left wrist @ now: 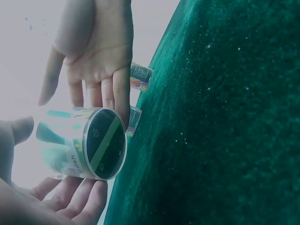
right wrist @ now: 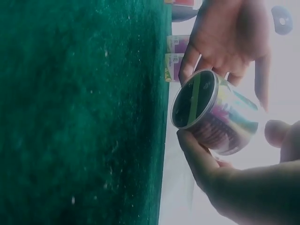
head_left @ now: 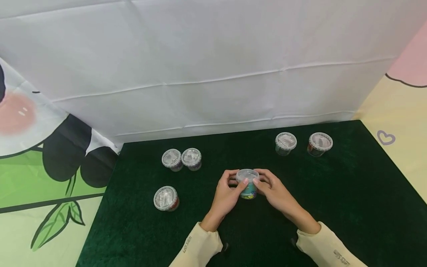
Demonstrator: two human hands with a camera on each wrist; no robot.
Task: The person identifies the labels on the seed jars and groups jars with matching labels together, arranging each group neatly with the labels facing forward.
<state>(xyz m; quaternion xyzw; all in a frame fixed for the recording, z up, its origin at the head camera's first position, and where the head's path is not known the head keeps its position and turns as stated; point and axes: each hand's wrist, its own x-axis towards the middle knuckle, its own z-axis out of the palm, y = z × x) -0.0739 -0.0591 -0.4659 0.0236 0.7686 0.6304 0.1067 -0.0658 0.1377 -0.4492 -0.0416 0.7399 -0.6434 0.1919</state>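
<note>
Between both hands is a small clear plastic tub point(head_left: 248, 190) with a round translucent lid and a teal, yellow-marked label. My left hand point(head_left: 227, 193) grips its left side, fingers curled round the far side and thumb near the lid rim. On the other side my right hand point(head_left: 279, 194) holds it the same way, its thumb at the front by the rim. Both wrist views show the dark base of the tub point(left wrist: 105, 144) with a green stripe across it, raised off the table. In the right wrist view the tub point(right wrist: 229, 119) leans at an angle.
Two lidded tubs point(head_left: 191, 158) stand side by side at the back left of the dark green tabletop point(head_left: 217, 152). Another tub point(head_left: 166, 198) is nearer, left of my left hand. Two more tubs point(head_left: 285, 143) stand apart at the back right. A white cloth wall point(head_left: 213, 100) rises behind.
</note>
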